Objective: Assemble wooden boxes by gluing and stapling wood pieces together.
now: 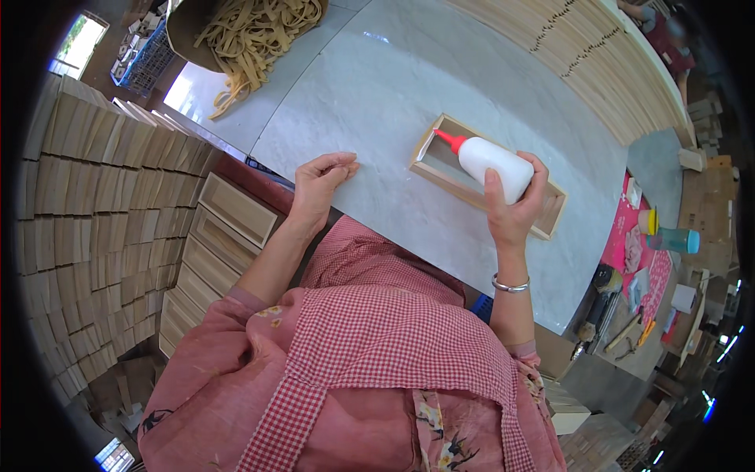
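Observation:
My right hand (515, 200) is wrapped round a white squeeze bottle (494, 167) with a red pointed nozzle, probably a glue bottle. The bottle lies tilted over a narrow, pale wooden frame (448, 181) on the table. Its nozzle tip is at the frame's far left end, where a white streak shows along the inner edge. Part of the frame is hidden behind the bottle and my hand. My left hand (324, 185) rests near the table's front edge, left of the frame, with its fingers curled together and nothing visible in them.
The grey marbled table (346, 102) carries a container of tan bands (259, 35) at far left and long rows of thin wooden strips (582, 39) at far right. Stacked wood pieces (102, 204) and wooden trays (228, 216) stand at left. A teal-lidded bottle (676, 240) lies at right.

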`<state>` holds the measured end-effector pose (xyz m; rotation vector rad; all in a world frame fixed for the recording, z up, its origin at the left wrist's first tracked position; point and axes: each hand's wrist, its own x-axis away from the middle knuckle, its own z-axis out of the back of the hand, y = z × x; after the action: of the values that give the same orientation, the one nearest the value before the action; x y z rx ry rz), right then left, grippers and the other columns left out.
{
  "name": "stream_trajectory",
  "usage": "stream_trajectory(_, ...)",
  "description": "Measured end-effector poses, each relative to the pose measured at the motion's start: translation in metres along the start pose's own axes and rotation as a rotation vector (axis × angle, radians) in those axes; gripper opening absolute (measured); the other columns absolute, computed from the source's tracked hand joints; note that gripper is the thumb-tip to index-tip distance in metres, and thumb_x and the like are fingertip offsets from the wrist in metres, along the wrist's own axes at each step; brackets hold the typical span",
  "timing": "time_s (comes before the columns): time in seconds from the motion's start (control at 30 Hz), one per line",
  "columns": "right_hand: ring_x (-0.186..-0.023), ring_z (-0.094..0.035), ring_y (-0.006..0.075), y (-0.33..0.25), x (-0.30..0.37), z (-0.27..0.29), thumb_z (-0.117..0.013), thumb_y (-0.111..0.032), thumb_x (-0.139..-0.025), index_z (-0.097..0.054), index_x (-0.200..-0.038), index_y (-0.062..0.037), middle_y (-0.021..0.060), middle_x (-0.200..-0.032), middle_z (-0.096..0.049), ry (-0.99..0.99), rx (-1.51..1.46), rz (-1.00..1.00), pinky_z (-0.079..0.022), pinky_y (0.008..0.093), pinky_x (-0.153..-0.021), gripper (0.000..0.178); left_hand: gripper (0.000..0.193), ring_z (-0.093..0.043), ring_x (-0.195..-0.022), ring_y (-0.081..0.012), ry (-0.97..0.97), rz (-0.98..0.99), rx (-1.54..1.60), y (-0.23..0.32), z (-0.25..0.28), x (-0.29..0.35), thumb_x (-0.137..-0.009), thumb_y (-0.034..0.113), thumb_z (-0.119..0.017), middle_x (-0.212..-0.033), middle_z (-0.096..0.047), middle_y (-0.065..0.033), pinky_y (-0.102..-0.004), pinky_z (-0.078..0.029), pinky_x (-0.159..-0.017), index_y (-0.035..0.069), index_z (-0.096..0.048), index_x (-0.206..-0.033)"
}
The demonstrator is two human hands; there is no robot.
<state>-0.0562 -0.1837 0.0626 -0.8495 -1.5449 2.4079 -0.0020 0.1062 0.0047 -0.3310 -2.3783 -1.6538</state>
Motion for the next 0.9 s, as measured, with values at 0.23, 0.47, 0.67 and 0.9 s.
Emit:
stream_trajectory(0.23, -0.092, -0.060, 0.0235, 0.004, -0.016, -0.006, -0.078, -0.017, -0.083, -0.051, -0.124, -0.0054, 0.0125, -0.111, -0.060, 0.053, 0.049, 0.035, -0.052, 0.0332, -0.079, 0.051, 0.022, -0.067, -0.093, -0.0175, -0.042, 0.010, 0.049, 0.000, 0.005, -0.002, -0.091, -0.006, -0.066, -0.104, -0.071, -0.0128, -0.0250, -0.053, -0.092, -0.005, -0.070, -0.112)
stream_trajectory(0.47, -0.092, -0.061, 0.0239, 0.004, -0.018, -0.002, -0.077, -0.018, -0.083, -0.051, -0.124, -0.0054, 0.0128, -0.111, -0.060, 0.075, 0.089, 0.049, -0.052, 0.0335, -0.078, 0.050, 0.021, -0.066, -0.094, -0.0168, -0.026, 0.037, -0.035, 0.006, -0.001, 0.002, -0.092, -0.003, -0.065, -0.103, -0.070, -0.0132, -0.0255, -0.053, -0.093, -0.005, -0.069, -0.113)
stream_trajectory(0.67, -0.093, -0.061, 0.0243, 0.006, -0.013, 0.017, -0.078, -0.019, -0.083, -0.051, -0.124, -0.0055, 0.0130, -0.111, -0.060, 0.102, 0.152, 0.047, -0.052, 0.0335, -0.078, 0.050, 0.020, -0.066, -0.095, -0.0162, -0.033, 0.037, -0.081, 0.008, -0.003, 0.003, -0.093, -0.002, -0.066, -0.103, -0.070, -0.0136, -0.0256, -0.052, -0.093, -0.006, -0.068, -0.113)
stream_trajectory(0.9, -0.094, -0.061, 0.0251, 0.010, -0.003, 0.042, -0.077, -0.019, -0.084, -0.051, -0.124, -0.0057, 0.0135, -0.112, -0.060, 0.182, 0.246, 0.029, -0.052, 0.0343, -0.079, 0.050, 0.021, -0.066, -0.094, -0.0163, -0.019, 0.022, -0.052, 0.007, -0.003, 0.003, -0.092, -0.005, -0.063, -0.100, -0.071, -0.0135, -0.0247, -0.052, -0.092, -0.006, -0.069, -0.112)
